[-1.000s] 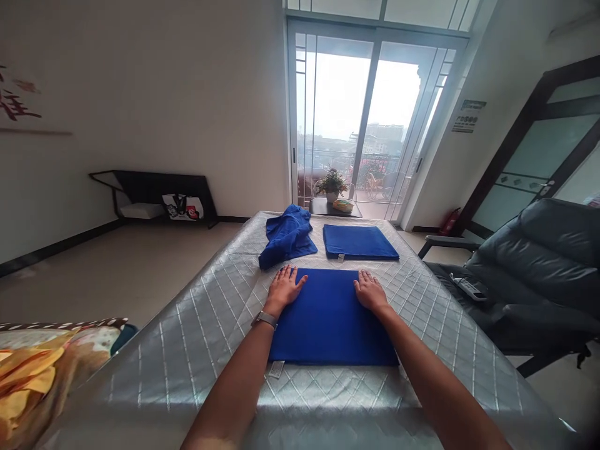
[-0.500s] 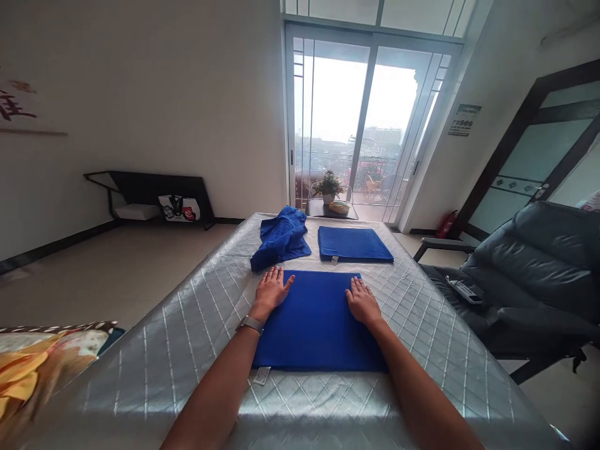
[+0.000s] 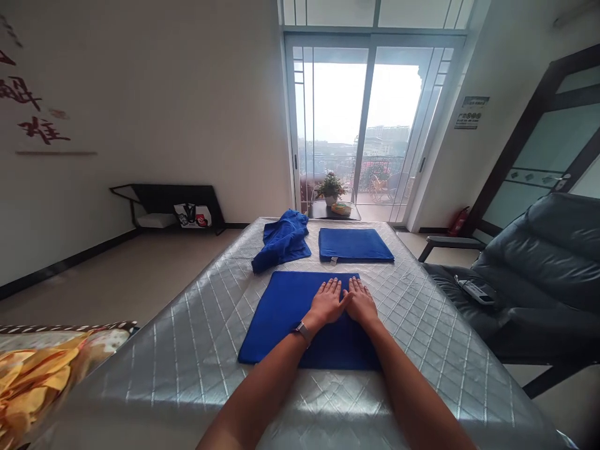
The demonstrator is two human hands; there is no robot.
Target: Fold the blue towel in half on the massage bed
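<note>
Sliding glass doors (image 3: 354, 119) stand beyond the silver-covered desk (image 3: 197, 325), where a flat blue cloth (image 3: 281, 306) lies nearest the person. Left hand (image 3: 327, 303) and right hand (image 3: 362, 301) press palm-down on its right half, meeting at the thumbs, fingers extended and nearly together, gripping nothing. Behind it sit a folded blue stack (image 3: 356, 244) and, left of that, a rumpled blue cloth (image 3: 284, 240).

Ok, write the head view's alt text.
A person's left hand and right hand rest side by side on a flat blue cloth on a silver cover. Beyond it, a crumpled blue cloth lies left of a folded blue cloth.
</note>
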